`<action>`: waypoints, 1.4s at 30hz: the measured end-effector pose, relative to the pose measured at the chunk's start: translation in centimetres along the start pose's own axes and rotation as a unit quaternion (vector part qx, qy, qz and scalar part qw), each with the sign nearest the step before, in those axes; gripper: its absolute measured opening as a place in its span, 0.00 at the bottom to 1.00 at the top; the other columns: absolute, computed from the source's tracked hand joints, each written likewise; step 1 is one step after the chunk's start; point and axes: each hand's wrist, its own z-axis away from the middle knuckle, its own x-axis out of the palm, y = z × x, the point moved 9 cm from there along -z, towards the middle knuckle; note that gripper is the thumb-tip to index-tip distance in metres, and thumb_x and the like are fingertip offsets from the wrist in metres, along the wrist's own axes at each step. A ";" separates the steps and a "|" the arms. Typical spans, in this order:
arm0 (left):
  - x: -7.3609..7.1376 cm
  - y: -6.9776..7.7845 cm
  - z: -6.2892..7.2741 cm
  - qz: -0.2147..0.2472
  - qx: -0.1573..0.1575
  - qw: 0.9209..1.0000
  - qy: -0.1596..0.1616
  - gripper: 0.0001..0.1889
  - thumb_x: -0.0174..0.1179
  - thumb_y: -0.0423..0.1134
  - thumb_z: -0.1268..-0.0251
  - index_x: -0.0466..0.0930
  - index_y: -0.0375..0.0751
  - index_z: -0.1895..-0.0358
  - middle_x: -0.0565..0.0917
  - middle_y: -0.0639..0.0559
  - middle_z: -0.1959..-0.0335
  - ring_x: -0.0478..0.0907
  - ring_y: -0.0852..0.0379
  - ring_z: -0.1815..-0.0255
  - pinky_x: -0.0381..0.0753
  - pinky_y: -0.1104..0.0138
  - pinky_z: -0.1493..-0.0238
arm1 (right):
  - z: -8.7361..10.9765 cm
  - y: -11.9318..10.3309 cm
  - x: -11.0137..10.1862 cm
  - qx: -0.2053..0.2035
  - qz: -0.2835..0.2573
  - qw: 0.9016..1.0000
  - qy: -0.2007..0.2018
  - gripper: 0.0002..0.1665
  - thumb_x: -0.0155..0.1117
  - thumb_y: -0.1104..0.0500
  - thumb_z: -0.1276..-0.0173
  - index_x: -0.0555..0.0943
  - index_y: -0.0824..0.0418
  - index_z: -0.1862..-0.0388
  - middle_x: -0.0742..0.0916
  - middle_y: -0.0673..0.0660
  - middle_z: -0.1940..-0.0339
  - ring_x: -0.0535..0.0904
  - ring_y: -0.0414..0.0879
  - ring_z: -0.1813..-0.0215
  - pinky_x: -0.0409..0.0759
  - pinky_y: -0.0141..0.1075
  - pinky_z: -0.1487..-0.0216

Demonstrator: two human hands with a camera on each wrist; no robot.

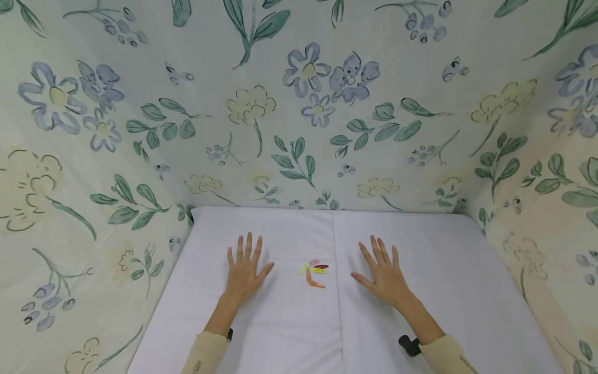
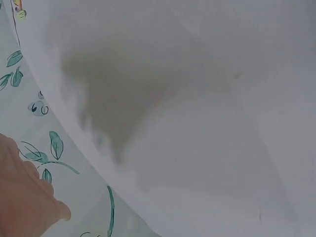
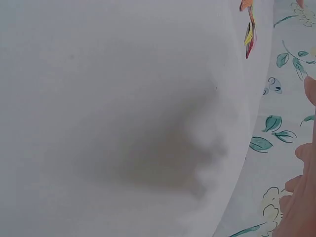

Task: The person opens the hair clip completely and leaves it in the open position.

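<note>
In the head view, several small, slim pieces that look like snap hair clips lie in a loose cluster on the white-covered table (image 1: 289, 332). Among them are an orange clip (image 1: 317, 284), a yellow clip (image 1: 320, 270), a dark red clip (image 1: 321, 266) and a lime green clip (image 1: 303, 268). To the left of the cluster my left hand (image 1: 244, 275) is spread, palm down, with straight fingers and nothing in it. My right hand (image 1: 385, 278) is spread likewise on the other side. Both wrist views show a hand's blurred shadow on the cloth.
Floral fabric (image 1: 299, 104) hangs behind the table and along both sides. A seam (image 1: 337, 291) runs down the cloth right of the clips. A black wrist device (image 1: 409, 345) sits at the right sleeve.
</note>
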 end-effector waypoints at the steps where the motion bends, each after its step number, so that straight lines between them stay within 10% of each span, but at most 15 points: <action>1: 0.1 0.1 0.0 0.000 0.002 1.000 -0.003 0.44 0.56 0.61 0.26 0.51 0.44 0.16 0.47 0.36 0.14 0.42 0.29 0.15 0.44 0.27 0.24 | 0.0 0.0 0.0 0.000 -0.003 1.000 0.001 0.55 0.64 0.32 0.33 0.59 0.56 0.16 0.55 0.69 0.14 0.48 0.68 0.15 0.41 0.71 0.21; 13: 1.4 3.1 -0.6 0.056 0.044 0.997 0.007 0.42 0.65 0.51 0.28 0.56 0.40 0.18 0.57 0.30 0.18 0.64 0.29 0.22 0.77 0.38 0.37 | 0.1 -0.9 1.6 -0.019 -0.041 0.999 -0.021 0.52 0.68 0.36 0.33 0.62 0.57 0.18 0.58 0.68 0.15 0.52 0.69 0.16 0.45 0.71 0.21; 19: 1.3 5.1 -0.6 0.086 0.043 0.994 0.057 0.31 0.73 0.45 0.37 0.78 0.37 0.33 0.79 0.37 0.37 0.83 0.47 0.49 0.86 0.58 0.55 | -0.1 -2.2 2.2 -0.048 -0.075 0.996 0.002 0.47 0.72 0.43 0.33 0.68 0.58 0.21 0.65 0.68 0.18 0.61 0.68 0.19 0.52 0.70 0.23; 24: 2.3 6.3 -0.5 0.144 0.011 0.987 0.070 0.17 0.77 0.41 0.43 0.89 0.41 0.51 0.83 0.50 0.60 0.70 0.66 0.74 0.72 0.74 0.73 | 0.1 -3.4 3.3 -0.055 -0.105 0.993 0.007 0.39 0.75 0.46 0.34 0.75 0.56 0.26 0.75 0.66 0.25 0.73 0.65 0.28 0.69 0.64 0.29; 34: 6.1 9.4 -0.9 0.215 -0.012 0.976 -0.042 0.16 0.79 0.42 0.48 0.92 0.44 0.56 0.81 0.49 0.68 0.70 0.64 0.72 0.70 0.73 0.69 | 0.4 -5.4 4.4 -0.073 -0.179 0.979 0.065 0.27 0.82 0.54 0.42 0.88 0.55 0.43 0.85 0.58 0.46 0.78 0.49 0.49 0.74 0.47 0.50; 42: 6.7 10.6 -1.1 0.217 -0.023 0.972 -0.089 0.12 0.80 0.36 0.49 0.91 0.42 0.60 0.81 0.50 0.69 0.72 0.63 0.71 0.71 0.71 0.67 | 0.2 -5.9 5.9 0.002 -0.246 0.969 0.019 0.15 0.82 0.59 0.43 0.92 0.55 0.56 0.81 0.49 0.59 0.72 0.40 0.58 0.73 0.33 0.57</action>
